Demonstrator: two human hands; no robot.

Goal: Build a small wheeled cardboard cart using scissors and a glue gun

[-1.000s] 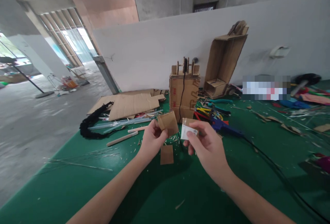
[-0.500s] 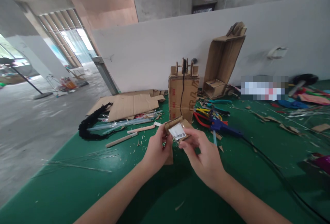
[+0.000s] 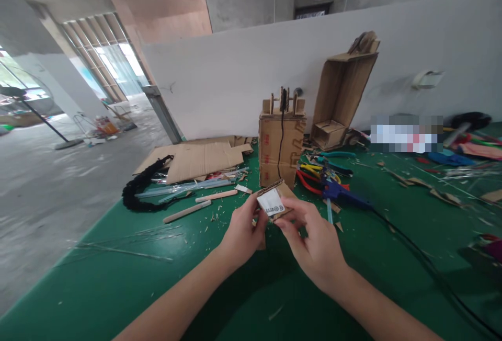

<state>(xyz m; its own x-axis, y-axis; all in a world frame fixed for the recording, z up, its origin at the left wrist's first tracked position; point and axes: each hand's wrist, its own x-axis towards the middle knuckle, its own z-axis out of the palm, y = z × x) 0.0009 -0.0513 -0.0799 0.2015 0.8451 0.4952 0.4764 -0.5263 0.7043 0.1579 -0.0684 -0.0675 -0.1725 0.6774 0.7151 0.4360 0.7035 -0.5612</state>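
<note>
Between my two hands is a small cardboard piece bearing a white printed label. My left hand is closed on its left edge, thumb and fingers pinching it. My right hand grips the right side, with the thumb low and the fingers behind the label. Just beyond stands an upright cardboard box with cardboard uprights on top. A black cord runs from the top down its front to the held piece; whether it is fastened there is hidden.
Flat cardboard sheets, a black fuzzy strip and sticks lie to the left. On the right are a blue glue gun with its cable, pliers and scraps. A taller open cardboard structure leans by the white wall.
The held cardboard piece has turned slightly, and its label shows more flatly towards me. Both hands keep their grip. The whole view has shifted a little.
</note>
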